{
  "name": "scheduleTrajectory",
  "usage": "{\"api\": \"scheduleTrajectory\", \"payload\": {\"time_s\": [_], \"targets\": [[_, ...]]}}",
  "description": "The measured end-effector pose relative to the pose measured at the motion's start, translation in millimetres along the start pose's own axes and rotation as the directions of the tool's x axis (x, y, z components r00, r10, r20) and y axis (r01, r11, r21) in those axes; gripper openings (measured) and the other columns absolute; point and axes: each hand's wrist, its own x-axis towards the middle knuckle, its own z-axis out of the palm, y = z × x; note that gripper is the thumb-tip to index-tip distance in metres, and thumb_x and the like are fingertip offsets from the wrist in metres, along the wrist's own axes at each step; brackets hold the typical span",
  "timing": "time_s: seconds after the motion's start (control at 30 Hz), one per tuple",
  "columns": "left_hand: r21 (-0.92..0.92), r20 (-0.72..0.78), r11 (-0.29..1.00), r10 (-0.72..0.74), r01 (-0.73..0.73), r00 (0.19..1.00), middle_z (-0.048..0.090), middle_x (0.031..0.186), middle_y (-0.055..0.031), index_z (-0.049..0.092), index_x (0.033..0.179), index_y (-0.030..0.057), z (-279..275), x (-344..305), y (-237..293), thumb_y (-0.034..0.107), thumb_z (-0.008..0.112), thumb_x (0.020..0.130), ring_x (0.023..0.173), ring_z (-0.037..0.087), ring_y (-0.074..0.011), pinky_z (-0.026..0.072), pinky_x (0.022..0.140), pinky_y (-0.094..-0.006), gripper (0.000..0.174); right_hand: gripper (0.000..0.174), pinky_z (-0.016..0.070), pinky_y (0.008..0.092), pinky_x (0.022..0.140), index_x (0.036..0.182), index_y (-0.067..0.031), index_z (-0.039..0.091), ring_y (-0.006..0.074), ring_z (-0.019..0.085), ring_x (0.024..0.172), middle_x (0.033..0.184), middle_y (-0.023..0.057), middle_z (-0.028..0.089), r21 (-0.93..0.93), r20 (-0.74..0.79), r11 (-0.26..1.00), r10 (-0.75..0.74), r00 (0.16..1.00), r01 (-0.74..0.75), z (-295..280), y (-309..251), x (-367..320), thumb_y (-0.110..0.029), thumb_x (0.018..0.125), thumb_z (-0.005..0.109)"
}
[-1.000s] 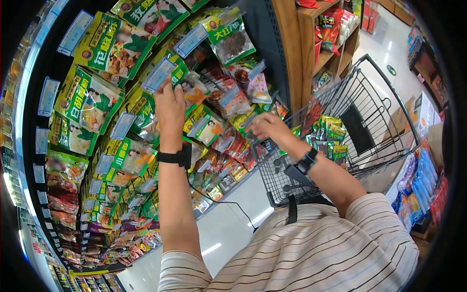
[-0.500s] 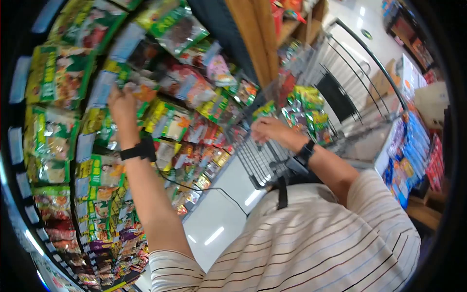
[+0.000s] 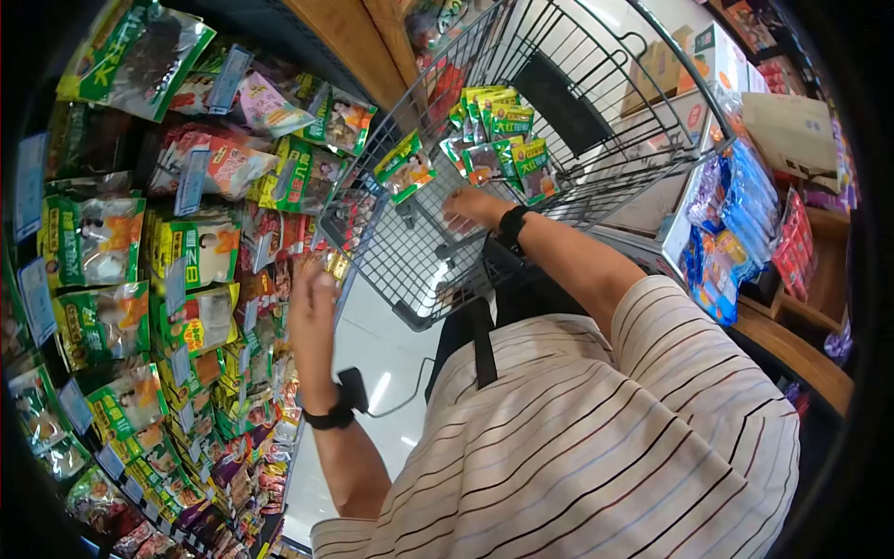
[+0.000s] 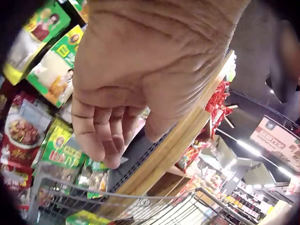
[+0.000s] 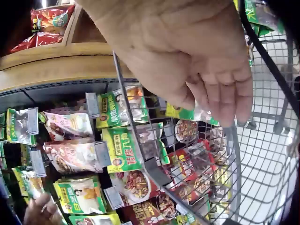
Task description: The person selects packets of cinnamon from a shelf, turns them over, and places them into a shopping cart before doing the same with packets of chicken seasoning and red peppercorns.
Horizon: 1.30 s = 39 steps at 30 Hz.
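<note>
My left hand (image 3: 315, 317) is raised beside the shelf packets, with loosely bent fingers and nothing held. In the left wrist view, the palm of this left hand (image 4: 150, 65) faces the camera, and hanging seasoning packets (image 4: 56, 70) show behind it. Over the near end of the shopping cart (image 3: 419, 247) hangs my right hand (image 3: 473, 210), its fingers relaxed and holding nothing. A single green-and-yellow packet (image 3: 405, 168) lies in the cart just beyond these fingers. Further along, several green seasoning packets (image 3: 498, 140) are heaped together in the basket.
Hanging spice packets (image 3: 200, 242) with blue-white price tags (image 3: 28, 186) fill the shelf on the left. A wooden shelf end (image 3: 372, 33) stands beyond the cart. To the right are cartons (image 3: 643, 158) and blue bagged goods (image 3: 745, 200).
The head view has turned toward the cart. My left hand has come away from the shelf tag and packet it was touching. My right hand stays over the cart, its fingers looser.
</note>
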Motion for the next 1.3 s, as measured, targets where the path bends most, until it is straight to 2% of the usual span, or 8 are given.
{"api": "scheduleTrajectory", "payload": {"time_s": [0.17, 0.4, 0.63, 0.77, 0.87, 1.07, 1.17, 1.3], "targets": [[-0.071, 0.141, 0.964, -0.245, 0.257, 0.959, 0.068, 0.1, -0.0085, 0.06, 0.127, 0.0014, 42, -30, -17, 0.021, 0.055, 0.101, 0.086, 0.066, -0.0138, 0.0504, 0.072, -0.0271, 0.034, 0.03, 0.0605, 0.0368, 0.059, 0.109, 0.0037, 0.058, 0.0245, 0.071, 0.074, 0.101, 0.015, 0.066, 0.042, -0.064, 0.997, -0.058, 0.996, 0.061, -35, -10, 72, -0.017, 0.089, 0.064], [-0.118, 0.162, 0.896, -0.408, 0.428, 0.899, 0.067, 0.104, -0.0097, 0.058, 0.128, -0.0016, 68, -39, -18, 0.028, 0.057, 0.1, 0.089, 0.064, -0.0149, 0.0503, 0.076, -0.0274, 0.04, 0.061, 0.0613, 0.0466, 0.075, 0.143, 0.0028, 0.033, 0.0353, 0.067, 0.107, 0.128, 0.0235, 0.056, 0.071, -0.125, 0.996, -0.043, 0.991, 0.052, -44, -54, 133, -0.016, 0.093, 0.061], [-0.141, 0.173, 0.84, -0.501, 0.525, 0.848, 0.066, 0.105, -0.0094, 0.058, 0.127, -0.0039, 87, -40, -28, 0.026, 0.055, 0.099, 0.09, 0.065, -0.0158, 0.0506, 0.077, -0.0284, 0.041, 0.06, 0.0621, 0.0467, 0.078, 0.138, 0.0052, 0.037, 0.0341, 0.069, 0.101, 0.118, 0.0243, 0.06, 0.085, -0.054, 0.995, -0.047, 0.997, 0.052, -52, -55, 186, -0.013, 0.089, 0.066], [-0.131, 0.181, 0.805, -0.554, 0.579, 0.812, 0.067, 0.104, -0.0094, 0.058, 0.126, -0.0044, 93, -41, -36, 0.026, 0.055, 0.099, 0.091, 0.065, -0.0167, 0.0509, 0.079, -0.0297, 0.04, 0.053, 0.0609, 0.0507, 0.081, 0.132, 0.0038, 0.042, 0.0374, 0.066, 0.106, 0.121, 0.0217, 0.057, 0.254, -0.108, 0.965, 0.1, 0.989, -0.07, -46, -54, 209, -0.01, 0.087, 0.067], [-0.113, 0.192, 0.793, -0.573, 0.598, 0.796, 0.067, 0.105, -0.0094, 0.058, 0.126, -0.0038, 95, -41, -41, 0.024, 0.055, 0.1, 0.091, 0.065, -0.0169, 0.0509, 0.08, -0.0302, 0.039, 0.051, 0.0595, 0.0539, 0.084, 0.129, 0.0018, 0.043, 0.0399, 0.064, 0.109, 0.126, 0.0218, 0.054, 0.227, -0.146, 0.972, 0.086, 0.986, -0.052, -36, -50, 216, -0.009, 0.087, 0.068], [-0.119, 0.21, 0.793, -0.569, 0.598, 0.795, 0.067, 0.105, -0.0095, 0.059, 0.127, -0.0016, 95, -48, -56, 0.022, 0.054, 0.1, 0.092, 0.065, -0.0168, 0.0508, 0.08, -0.0301, 0.036, 0.023, 0.0598, 0.0398, 0.066, 0.106, -0.0038, 0.06, 0.0266, 0.07, 0.08, 0.087, 0.0134, 0.065, 0.093, -0.137, 0.995, 0.039, 0.99, -0.026, -39, -33, 229, -0.016, 0.088, 0.067], [-0.108, 0.206, 0.804, -0.557, 0.584, 0.805, 0.068, 0.105, -0.0093, 0.059, 0.127, -0.0009, 93, -48, -56, 0.023, 0.055, 0.1, 0.093, 0.065, -0.017, 0.0509, 0.08, -0.0299, 0.036, 0.013, 0.0551, 0.0332, 0.055, 0.091, -0.0058, 0.063, 0.0175, 0.064, 0.06, 0.069, 0.0069, 0.062, 0.105, 0.012, 0.99, -0.093, 0.996, 0.091, -46, -2, 238, -0.018, 0.087, 0.066], [-0.134, 0.181, 0.824, -0.526, 0.551, 0.831, 0.068, 0.097, -0.008, 0.061, 0.125, 0.0, 85, -52, -55, 0.025, 0.057, 0.099, 0.087, 0.064, -0.0143, 0.0502, 0.077, -0.0277, 0.036, 0.013, 0.0524, 0.0285, 0.05, 0.09, -0.0044, 0.062, 0.0149, 0.062, 0.057, 0.071, 0.0085, 0.064, -0.075, -0.045, 0.995, -0.07, 0.997, 0.067, -32, -12, 180, -0.017, 0.086, 0.062]]}}
